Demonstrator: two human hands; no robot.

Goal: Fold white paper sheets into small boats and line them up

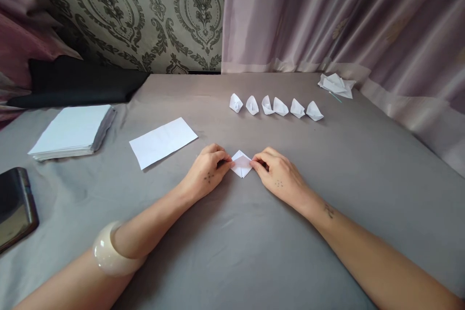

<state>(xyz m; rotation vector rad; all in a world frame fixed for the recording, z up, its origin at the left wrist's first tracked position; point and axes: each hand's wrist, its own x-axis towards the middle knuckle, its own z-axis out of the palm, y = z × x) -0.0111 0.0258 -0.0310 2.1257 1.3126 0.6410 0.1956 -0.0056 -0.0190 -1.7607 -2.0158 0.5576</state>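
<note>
A small piece of folded white paper [241, 163], diamond-shaped with crease lines across it, is held just above or on the grey cloth; I cannot tell which. My left hand [209, 170] pinches its left corner between thumb and fingers. On the opposite corner, my right hand [278, 173] has the same kind of pinch. A flat white sheet of paper [163, 142] lies to the left of my left hand. Beyond my hands, several small folded paper boats [279, 106] stand in a row.
At the left is a stack of white paper [72, 131], with a dark phone [16, 208] nearer me. Black cloth [80, 82] lies at the back left. More folded paper [336, 85] and a thin greenish stick [334, 97] rest at the far right, near the curtain [308, 14].
</note>
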